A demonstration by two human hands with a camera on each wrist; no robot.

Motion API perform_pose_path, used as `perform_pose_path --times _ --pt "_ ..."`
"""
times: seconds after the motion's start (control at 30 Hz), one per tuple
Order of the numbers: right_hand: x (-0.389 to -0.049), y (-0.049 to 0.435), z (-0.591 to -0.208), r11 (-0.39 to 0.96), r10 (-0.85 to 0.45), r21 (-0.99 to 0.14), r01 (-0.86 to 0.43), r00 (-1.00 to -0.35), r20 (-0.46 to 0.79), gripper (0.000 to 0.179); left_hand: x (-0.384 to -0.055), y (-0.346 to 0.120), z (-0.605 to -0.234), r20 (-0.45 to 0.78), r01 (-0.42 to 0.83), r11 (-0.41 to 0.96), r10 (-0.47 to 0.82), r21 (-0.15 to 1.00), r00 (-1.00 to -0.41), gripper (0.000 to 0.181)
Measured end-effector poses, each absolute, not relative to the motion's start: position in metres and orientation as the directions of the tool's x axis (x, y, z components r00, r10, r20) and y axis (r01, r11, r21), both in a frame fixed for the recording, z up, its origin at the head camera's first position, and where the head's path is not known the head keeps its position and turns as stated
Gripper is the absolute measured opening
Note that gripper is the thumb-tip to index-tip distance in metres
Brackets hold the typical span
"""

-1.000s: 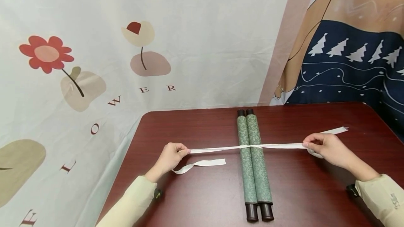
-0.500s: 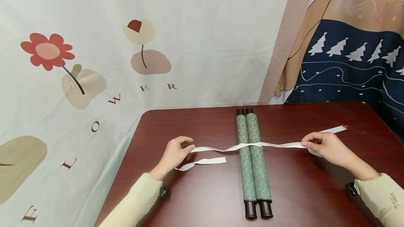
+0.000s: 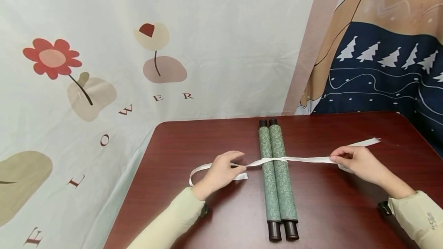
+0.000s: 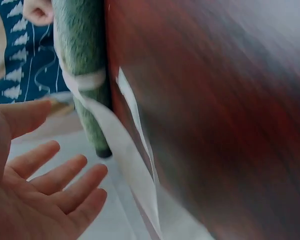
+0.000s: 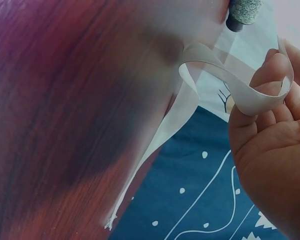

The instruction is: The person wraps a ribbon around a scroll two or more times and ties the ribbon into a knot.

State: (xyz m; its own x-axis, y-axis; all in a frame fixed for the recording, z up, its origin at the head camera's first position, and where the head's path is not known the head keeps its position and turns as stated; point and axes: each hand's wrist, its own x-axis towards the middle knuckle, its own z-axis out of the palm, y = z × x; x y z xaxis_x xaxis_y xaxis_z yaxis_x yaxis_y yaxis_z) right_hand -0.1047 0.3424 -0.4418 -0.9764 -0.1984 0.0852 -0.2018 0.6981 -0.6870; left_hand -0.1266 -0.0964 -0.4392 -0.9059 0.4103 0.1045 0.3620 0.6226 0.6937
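Note:
Two green patterned scroll rolls [image 3: 271, 191] with dark end knobs lie side by side on the table. A white ribbon [image 3: 308, 159] is wrapped around their middle, crossed on top, with a tail running out to each side. My right hand [image 3: 361, 166] pinches the right tail between thumb and fingers; in the right wrist view the ribbon [image 5: 240, 92] loops below them, its frayed end on the table. My left hand [image 3: 219, 172] hovers left of the rolls, over the left tail. Its fingers [image 4: 70, 195] are spread in the left wrist view, with the ribbon beyond them.
The dark red table [image 3: 176, 141] is glossy, with rounded far corners. Behind it hangs a pale cloth [image 3: 221, 49] with flowers and letters, and a navy printed part [image 3: 373, 80] on the right. A dark wrist strap [image 3: 385, 208] shows at my right sleeve.
My left hand has let go of the left ribbon tail and moved right towards the rolls. That tail has gone slack, curving behind the hand. My right hand has stayed in place.

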Motion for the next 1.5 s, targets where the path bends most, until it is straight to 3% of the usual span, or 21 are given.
perform_pose_path --times 0.3,0.5,0.6,0.87,1.0,1.17,1.3,1.5 --pt "-0.105 0.339 -0.444 0.68 -0.216 -0.705 -0.2 -0.974 0.067 0.005 -0.116 -0.067 -0.443 0.099 0.439 0.804 0.438 0.402 -0.893 0.044" --pt "-0.104 0.338 -0.443 0.665 -0.216 -0.723 -0.189 -0.975 0.056 0.005 -0.119 -0.061 -0.445 0.129 0.503 0.821 0.487 0.269 -0.864 0.021" --pt "-0.103 0.338 -0.443 0.665 -0.219 -0.719 -0.2 -0.973 0.069 0.005 -0.121 -0.06 -0.445 0.138 0.51 0.817 0.492 0.269 -0.86 0.006" --pt "-0.102 0.338 -0.442 0.674 -0.213 -0.707 -0.214 -0.973 0.093 0.005 -0.127 -0.061 -0.449 0.251 0.492 0.819 0.43 0.296 -0.867 0.027" --pt "-0.102 0.339 -0.442 0.671 -0.211 -0.709 -0.216 -0.973 0.096 0.004 -0.128 -0.061 -0.448 0.216 0.463 0.826 0.412 0.322 -0.885 0.046" --pt "-0.102 0.339 -0.444 0.668 -0.211 -0.71 -0.224 -0.971 0.108 0.005 -0.129 -0.06 -0.446 0.167 0.449 0.854 0.419 0.261 -0.893 0.043" --pt "-0.102 0.339 -0.444 0.668 -0.214 -0.707 -0.233 -0.97 0.117 0.006 -0.132 -0.058 -0.449 0.246 0.46 0.858 0.406 0.23 -0.88 0.033" --pt "-0.102 0.34 -0.444 0.677 -0.215 -0.697 -0.236 -0.969 0.12 0.004 -0.137 -0.052 -0.451 0.433 0.453 0.829 0.294 0.328 -0.852 0.026"
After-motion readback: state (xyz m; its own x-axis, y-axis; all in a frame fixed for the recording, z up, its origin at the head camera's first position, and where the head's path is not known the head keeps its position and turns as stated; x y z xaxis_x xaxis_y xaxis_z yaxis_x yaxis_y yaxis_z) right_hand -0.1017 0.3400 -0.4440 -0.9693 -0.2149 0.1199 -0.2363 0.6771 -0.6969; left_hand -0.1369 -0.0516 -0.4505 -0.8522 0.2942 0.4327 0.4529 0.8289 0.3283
